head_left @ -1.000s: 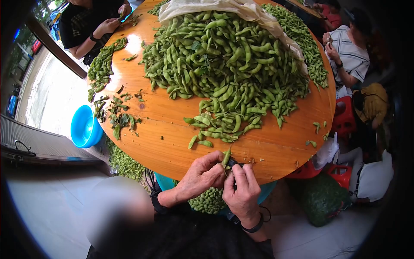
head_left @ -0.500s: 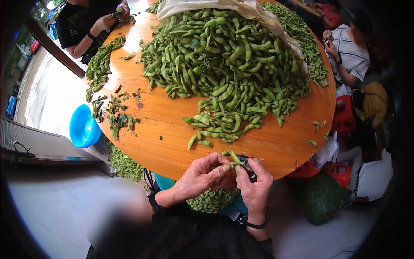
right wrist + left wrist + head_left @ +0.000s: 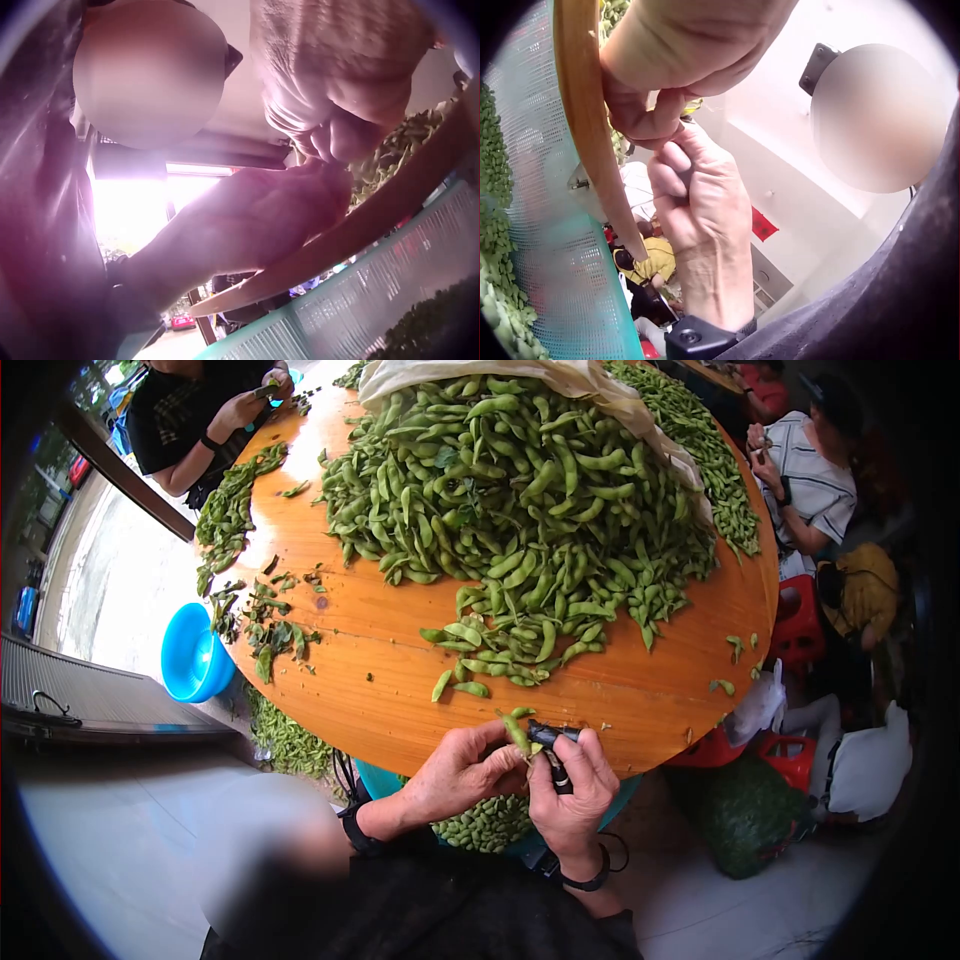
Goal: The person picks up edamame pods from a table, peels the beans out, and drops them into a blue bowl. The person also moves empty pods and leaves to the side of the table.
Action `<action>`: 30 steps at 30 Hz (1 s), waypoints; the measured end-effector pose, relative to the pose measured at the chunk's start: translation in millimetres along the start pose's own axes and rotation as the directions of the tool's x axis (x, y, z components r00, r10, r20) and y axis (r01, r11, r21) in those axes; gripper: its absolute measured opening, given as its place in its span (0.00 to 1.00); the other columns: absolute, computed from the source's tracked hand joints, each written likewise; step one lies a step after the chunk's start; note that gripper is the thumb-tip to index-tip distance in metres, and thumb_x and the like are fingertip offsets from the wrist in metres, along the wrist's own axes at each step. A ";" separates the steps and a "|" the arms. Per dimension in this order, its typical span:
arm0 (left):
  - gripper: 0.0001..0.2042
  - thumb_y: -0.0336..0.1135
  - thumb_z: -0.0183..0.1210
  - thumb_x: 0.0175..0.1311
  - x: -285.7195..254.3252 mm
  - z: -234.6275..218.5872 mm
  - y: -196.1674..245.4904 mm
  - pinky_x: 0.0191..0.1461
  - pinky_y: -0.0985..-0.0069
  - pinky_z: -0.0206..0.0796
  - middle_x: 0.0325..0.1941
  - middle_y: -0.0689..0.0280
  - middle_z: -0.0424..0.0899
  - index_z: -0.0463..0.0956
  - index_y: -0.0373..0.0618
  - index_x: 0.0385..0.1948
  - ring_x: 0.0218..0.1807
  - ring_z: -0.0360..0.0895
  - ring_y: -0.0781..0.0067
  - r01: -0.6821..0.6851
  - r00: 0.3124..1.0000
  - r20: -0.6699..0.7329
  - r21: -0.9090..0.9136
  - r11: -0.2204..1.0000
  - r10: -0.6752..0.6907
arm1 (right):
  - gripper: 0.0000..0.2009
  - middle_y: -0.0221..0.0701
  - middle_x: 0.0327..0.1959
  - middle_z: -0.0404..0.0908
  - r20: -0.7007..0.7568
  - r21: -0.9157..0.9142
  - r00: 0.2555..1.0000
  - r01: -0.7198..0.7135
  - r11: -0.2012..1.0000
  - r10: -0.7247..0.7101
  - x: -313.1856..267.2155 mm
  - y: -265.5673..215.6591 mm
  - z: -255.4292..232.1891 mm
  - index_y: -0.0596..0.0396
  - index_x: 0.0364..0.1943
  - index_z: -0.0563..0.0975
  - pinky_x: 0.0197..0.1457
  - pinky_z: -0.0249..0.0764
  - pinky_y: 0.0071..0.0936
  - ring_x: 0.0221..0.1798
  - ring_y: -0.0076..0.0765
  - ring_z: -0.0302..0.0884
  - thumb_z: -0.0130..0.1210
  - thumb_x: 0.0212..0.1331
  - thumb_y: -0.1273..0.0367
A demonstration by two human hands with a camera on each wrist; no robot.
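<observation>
In the head view, my left hand (image 3: 462, 775) pinches green pods (image 3: 517, 733) between thumb and fingers at the table's near edge. Beside it my right hand (image 3: 575, 795) grips a small black tool (image 3: 552, 736), its end up against the pods. The two hands meet fingertip to fingertip. A large heap of pods (image 3: 520, 490) covers the middle of the wooden table (image 3: 350, 700). Both wrist views show the hands together, the left hand (image 3: 697, 45) and the right hand (image 3: 337, 67), with the pods mostly hidden by fingers.
Under the table edge stands a teal basket (image 3: 570, 247) of pods. A blue basin (image 3: 197, 653) is at the left, near leaf scraps (image 3: 268, 625). People sit at the far left and right. Red stools (image 3: 797, 622) and a dark green bag (image 3: 738, 815) are at the right.
The right hand moved right with the black tool, then back left and slightly down. The pods in the left hand tilted, and the left hand stayed nearly in place.
</observation>
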State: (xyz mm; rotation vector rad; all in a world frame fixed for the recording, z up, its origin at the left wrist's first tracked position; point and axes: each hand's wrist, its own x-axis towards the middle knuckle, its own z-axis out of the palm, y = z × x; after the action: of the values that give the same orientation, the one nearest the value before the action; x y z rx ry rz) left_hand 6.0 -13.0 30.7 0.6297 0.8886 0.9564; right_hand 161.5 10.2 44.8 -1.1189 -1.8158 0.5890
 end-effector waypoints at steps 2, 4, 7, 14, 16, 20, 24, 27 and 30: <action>0.12 0.40 0.51 0.75 -3.8 4.0 12.7 0.37 0.84 0.70 0.36 0.71 0.80 0.74 0.39 0.46 0.34 0.73 0.87 0.080 0.995 -0.054 -0.043 0.996 -0.082 | 0.11 0.35 0.30 0.76 -0.013 0.020 1.000 0.008 1.000 -0.008 0.1 0.4 4.5 0.61 0.37 0.79 0.32 0.74 0.31 0.30 0.39 0.79 0.64 0.48 0.80; 0.12 0.40 0.52 0.75 -5.8 -3.5 12.1 0.37 0.85 0.70 0.35 0.72 0.80 0.74 0.39 0.44 0.34 0.73 0.88 0.043 0.999 0.029 -0.057 0.997 -0.041 | 0.11 0.35 0.29 0.76 0.035 0.080 0.997 -0.070 0.994 0.067 0.9 1.3 4.2 0.61 0.38 0.79 0.31 0.73 0.29 0.29 0.37 0.78 0.64 0.48 0.80; 0.11 0.40 0.52 0.75 -5.0 -2.3 14.4 0.32 0.88 0.65 0.32 0.74 0.78 0.74 0.40 0.41 0.30 0.71 0.89 0.038 0.999 0.009 -0.035 0.999 -0.037 | 0.10 0.32 0.27 0.76 0.117 0.195 0.971 -0.229 0.954 0.209 -2.5 8.8 5.7 0.61 0.40 0.79 0.28 0.69 0.24 0.27 0.29 0.75 0.63 0.52 0.78; 0.10 0.39 0.52 0.75 -1.9 -2.2 13.7 0.27 0.89 0.58 0.27 0.76 0.75 0.73 0.42 0.38 0.25 0.66 0.91 0.034 0.999 0.016 0.059 0.998 -0.035 | 0.08 0.21 0.22 0.70 0.395 0.617 0.747 -0.647 0.448 0.535 5.0 1.8 -1.0 0.64 0.45 0.78 0.20 0.55 0.15 0.19 0.12 0.61 0.55 0.65 0.77; 0.09 0.37 0.52 0.75 -1.2 -5.1 11.5 0.26 0.88 0.57 0.26 0.75 0.75 0.74 0.42 0.39 0.25 0.67 0.90 0.009 0.999 0.044 0.043 0.999 -0.011 | 0.08 0.20 0.22 0.70 0.373 0.590 0.766 -0.632 0.503 0.524 6.0 0.1 -1.9 0.64 0.45 0.78 0.20 0.56 0.15 0.19 0.12 0.61 0.56 0.64 0.77; 0.05 0.32 0.52 0.73 -4.5 2.0 23.3 0.26 0.85 0.57 0.22 0.74 0.72 0.73 0.41 0.38 0.25 0.65 0.88 0.018 0.999 0.041 0.081 0.997 -0.021 | 0.06 0.23 0.24 0.74 0.322 0.462 0.792 -0.610 0.644 0.519 4.0 -1.5 -8.3 0.63 0.40 0.79 0.25 0.64 0.18 0.23 0.16 0.68 0.60 0.61 0.76; 0.05 0.30 0.51 0.72 -3.5 5.9 19.1 0.28 0.84 0.57 0.23 0.74 0.71 0.73 0.41 0.37 0.26 0.64 0.88 -0.035 0.999 0.028 0.060 0.998 0.034 | 0.07 0.28 0.26 0.76 0.112 0.172 0.983 -0.162 0.972 0.144 6.0 -3.0 -7.8 0.63 0.38 0.78 0.29 0.69 0.22 0.26 0.23 0.73 0.62 0.56 0.77; 0.05 0.31 0.50 0.72 -1.0 2.1 9.4 0.29 0.85 0.56 0.24 0.75 0.70 0.72 0.41 0.37 0.27 0.63 0.88 -0.071 0.997 0.032 0.026 0.997 0.070 | 0.08 0.33 0.27 0.77 0.130 0.145 0.976 -0.195 0.970 0.177 5.0 -3.7 -9.8 0.64 0.37 0.79 0.33 0.71 0.26 0.29 0.29 0.76 0.62 0.53 0.79; 0.07 0.28 0.48 0.69 -4.9 2.5 17.0 0.33 0.87 0.59 0.29 0.76 0.71 0.73 0.40 0.42 0.30 0.65 0.89 -0.059 0.998 0.025 0.108 0.992 0.057 | 0.08 0.30 0.26 0.75 0.163 0.279 0.937 -0.345 0.896 0.309 1.8 2.9 -10.6 0.63 0.38 0.79 0.31 0.70 0.23 0.28 0.25 0.74 0.62 0.55 0.78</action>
State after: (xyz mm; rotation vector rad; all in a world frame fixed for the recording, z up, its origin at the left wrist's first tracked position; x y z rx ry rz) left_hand -0.4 -9.9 47.1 0.7610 0.9120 0.9559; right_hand 171.6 12.5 48.5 -1.2028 -1.5683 1.1147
